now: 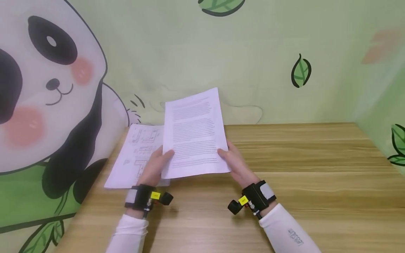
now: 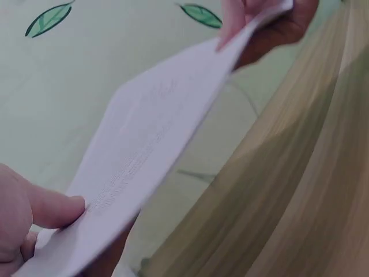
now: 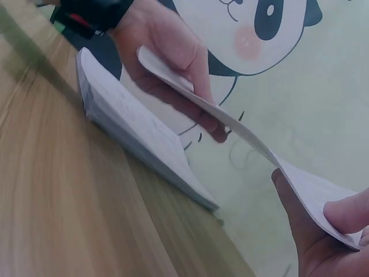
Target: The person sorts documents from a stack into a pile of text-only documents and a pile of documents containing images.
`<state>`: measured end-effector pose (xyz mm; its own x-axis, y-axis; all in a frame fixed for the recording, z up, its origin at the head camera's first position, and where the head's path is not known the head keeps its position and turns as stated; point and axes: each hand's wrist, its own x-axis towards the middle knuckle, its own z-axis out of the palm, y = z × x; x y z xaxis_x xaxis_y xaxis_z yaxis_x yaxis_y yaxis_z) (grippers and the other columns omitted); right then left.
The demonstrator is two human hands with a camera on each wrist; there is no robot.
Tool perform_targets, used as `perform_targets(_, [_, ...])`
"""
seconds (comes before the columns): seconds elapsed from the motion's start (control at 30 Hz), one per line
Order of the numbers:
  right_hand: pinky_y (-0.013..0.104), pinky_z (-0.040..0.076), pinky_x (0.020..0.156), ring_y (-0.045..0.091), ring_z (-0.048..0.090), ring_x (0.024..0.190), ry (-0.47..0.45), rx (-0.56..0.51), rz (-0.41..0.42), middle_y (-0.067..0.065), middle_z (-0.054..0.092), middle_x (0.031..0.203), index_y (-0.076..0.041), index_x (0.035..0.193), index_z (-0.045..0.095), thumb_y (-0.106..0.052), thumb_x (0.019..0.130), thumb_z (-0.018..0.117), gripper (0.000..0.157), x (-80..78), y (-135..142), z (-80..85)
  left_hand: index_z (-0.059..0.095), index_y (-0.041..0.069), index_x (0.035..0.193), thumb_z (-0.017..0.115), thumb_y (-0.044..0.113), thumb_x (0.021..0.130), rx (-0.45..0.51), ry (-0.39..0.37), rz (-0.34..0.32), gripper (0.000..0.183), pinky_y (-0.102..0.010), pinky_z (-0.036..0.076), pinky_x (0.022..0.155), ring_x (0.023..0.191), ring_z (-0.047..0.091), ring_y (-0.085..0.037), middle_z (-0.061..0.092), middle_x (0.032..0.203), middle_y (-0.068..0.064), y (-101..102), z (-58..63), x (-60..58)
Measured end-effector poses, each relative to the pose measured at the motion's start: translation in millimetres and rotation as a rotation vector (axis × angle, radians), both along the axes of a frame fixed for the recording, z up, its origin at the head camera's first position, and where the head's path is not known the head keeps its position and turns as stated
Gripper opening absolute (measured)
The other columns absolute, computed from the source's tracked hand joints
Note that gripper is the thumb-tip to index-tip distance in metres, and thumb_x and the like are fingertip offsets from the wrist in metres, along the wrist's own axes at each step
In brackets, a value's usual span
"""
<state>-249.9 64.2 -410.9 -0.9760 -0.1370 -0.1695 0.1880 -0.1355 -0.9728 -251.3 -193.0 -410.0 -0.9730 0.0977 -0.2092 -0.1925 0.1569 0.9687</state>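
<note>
Both hands hold up a thin sheaf of white paper printed with lines of text, tilted above the wooden table. My left hand grips its left edge, thumb on the printed face and fingers behind. On the opposite edge, my right hand pinches the paper the same way. In the right wrist view the paper bends in a slight curve between the two hands. A thick stack of paper with printed line diagrams lies on the table at the left, partly hidden behind the held paper and left hand.
The wood-grain table reaches back to a pale green wall covering with leaf drawings. A large printed panda fills the left side. Each wrist wears a black strap with a small camera.
</note>
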Motion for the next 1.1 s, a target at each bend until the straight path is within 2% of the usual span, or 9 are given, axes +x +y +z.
perform_targets(0.13, [0.028,0.044,0.079,0.022,0.054,0.106,0.006,0.065,-0.016,0.014,0.053,0.132,-0.015,0.145,0.031,-0.01,0.096,0.041,0.05,4.0,15.7,2.8,0.035,0.025,0.141,0.044,0.026,0.097,-0.001,0.074,-0.021,0.045,-0.034,0.049,0.087,0.106,0.061,-0.021,0.06,0.124,-0.005,16.3,0.0,1.5])
perform_targets(0.3, [0.029,0.048,0.075,0.019,0.059,0.096,0.038,0.122,-0.005,0.016,0.056,0.127,-0.017,0.144,0.032,-0.014,0.097,0.041,0.048,9.0,36.3,8.1,0.035,0.023,0.141,0.042,0.017,0.097,0.025,0.115,-0.021,0.045,-0.042,0.041,0.099,0.115,0.054,-0.02,0.056,0.129,-0.002,39.3,0.6,2.4])
perform_targets(0.4, [0.029,0.051,0.072,0.017,0.062,0.093,0.05,0.144,0.012,0.017,0.057,0.125,-0.016,0.143,0.034,-0.016,0.098,0.041,0.045,10.3,50.7,10.6,0.035,0.023,0.142,0.041,0.015,0.097,0.058,0.12,-0.016,0.046,-0.045,0.038,0.103,0.118,0.052,-0.02,0.053,0.133,-0.002,53.5,1.1,2.7])
perform_targets(0.53, [0.029,0.053,0.073,0.017,0.063,0.095,0.053,0.167,-0.002,0.016,0.057,0.124,-0.018,0.142,0.035,-0.019,0.098,0.042,0.044,11.7,71.3,12.9,0.033,0.021,0.143,0.042,0.014,0.097,0.106,0.095,-0.041,0.047,-0.046,0.035,0.107,0.123,0.048,-0.02,0.049,0.137,-0.002,73.3,3.0,4.3])
perform_targets(0.67, [0.029,0.052,0.076,0.017,0.061,0.099,0.05,0.188,-0.022,0.016,0.055,0.126,-0.017,0.144,0.032,-0.017,0.099,0.041,0.046,11.9,91.9,13.8,0.036,0.017,0.141,0.044,0.013,0.096,0.118,0.091,-0.055,0.046,-0.044,0.04,0.102,0.116,0.052,-0.021,0.054,0.129,-0.003,92.9,4.0,4.6])
perform_targets(0.87, [0.03,0.05,0.077,0.021,0.058,0.103,0.05,0.282,-0.054,0.018,0.054,0.128,-0.012,0.144,0.032,-0.017,0.098,0.043,0.048,9.0,118.3,13.9,0.041,0.02,0.138,0.045,0.015,0.097,0.087,0.111,-0.087,0.042,-0.037,0.048,0.088,0.103,0.06,-0.021,0.061,0.119,-0.004,116.8,0.5,-0.2])
perform_targets(1.1, [0.029,0.05,0.075,0.016,0.061,0.094,0.047,0.378,-0.101,0.021,0.055,0.125,-0.01,0.144,0.033,-0.025,0.097,0.047,0.052,9.2,145.5,15.8,0.043,0.017,0.136,0.043,0.013,0.097,0.088,0.104,-0.137,0.039,-0.032,0.052,0.073,0.095,0.062,-0.023,0.063,0.114,-0.011,140.6,-3.6,-2.6])
